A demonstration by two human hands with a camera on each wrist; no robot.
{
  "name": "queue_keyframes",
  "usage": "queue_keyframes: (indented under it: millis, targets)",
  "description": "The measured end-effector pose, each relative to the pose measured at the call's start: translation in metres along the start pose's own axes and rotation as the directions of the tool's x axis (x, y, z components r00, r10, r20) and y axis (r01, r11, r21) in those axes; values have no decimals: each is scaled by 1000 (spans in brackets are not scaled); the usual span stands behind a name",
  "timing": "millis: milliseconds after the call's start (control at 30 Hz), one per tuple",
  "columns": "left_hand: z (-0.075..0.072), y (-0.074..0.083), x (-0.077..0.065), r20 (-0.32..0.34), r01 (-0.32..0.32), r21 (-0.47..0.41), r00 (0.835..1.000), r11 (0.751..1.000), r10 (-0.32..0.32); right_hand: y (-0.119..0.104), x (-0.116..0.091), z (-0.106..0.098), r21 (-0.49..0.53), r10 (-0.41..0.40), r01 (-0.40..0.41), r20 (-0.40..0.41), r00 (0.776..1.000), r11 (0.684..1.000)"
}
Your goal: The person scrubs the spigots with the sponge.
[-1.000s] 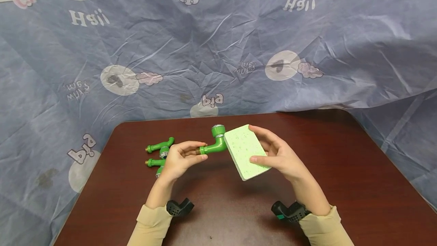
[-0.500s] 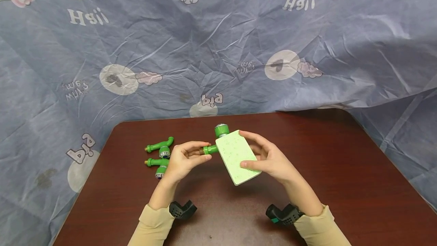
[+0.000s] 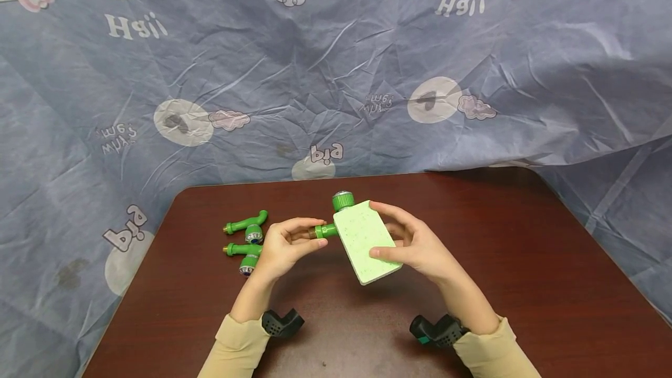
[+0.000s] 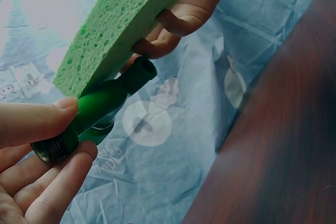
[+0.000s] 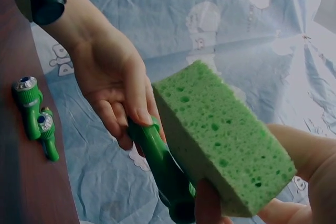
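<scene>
My left hand (image 3: 282,248) pinches the threaded inlet end of a green faucet (image 3: 343,200) between thumb and fingers, holding it above the table. A light green sponge (image 3: 366,242) is gripped by my right hand (image 3: 415,244), thumb on its near face and fingers behind. In the head view the sponge covers the faucet's spout. The left wrist view has the sponge (image 4: 121,30) lying along the faucet body (image 4: 102,103), close against it. From the right wrist, the faucet (image 5: 160,161) runs beside the sponge's edge (image 5: 220,135), its spout opening near my fingers.
Two more green faucets, one (image 3: 245,226) behind the other (image 3: 244,255), lie on the dark wooden table (image 3: 499,238) to the left of my left hand. A blue printed cloth (image 3: 336,74) hangs behind the table's far edge.
The sponge moved left and slightly down over the faucet, covering its bend and spout. The left hand shifted a little right with the faucet. Over the last half second there is little motion.
</scene>
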State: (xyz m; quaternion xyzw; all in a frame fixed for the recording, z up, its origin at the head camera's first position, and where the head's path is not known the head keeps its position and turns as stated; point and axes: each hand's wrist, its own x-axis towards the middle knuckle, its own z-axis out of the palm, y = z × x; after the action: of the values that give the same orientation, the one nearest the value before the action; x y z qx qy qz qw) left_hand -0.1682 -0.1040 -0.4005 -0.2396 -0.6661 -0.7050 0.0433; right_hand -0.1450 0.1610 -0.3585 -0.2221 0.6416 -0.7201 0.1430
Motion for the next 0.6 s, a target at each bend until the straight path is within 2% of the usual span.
queue_keyframes:
  millis: [167,367,600]
  targets:
    - [1,-3,0,-13,-6,26,1000,1000,6,2,0,9,-42,5,-6,-17,1000,999]
    - [3,-4,0,-16,5,23,1000,1000,-4,4,1,14,-35,21,-21,-9,1000,999]
    - [0,-2,1,-29,-19,21,999,1000,19,1,1,5,-5,-7,7,-8,1000,1000]
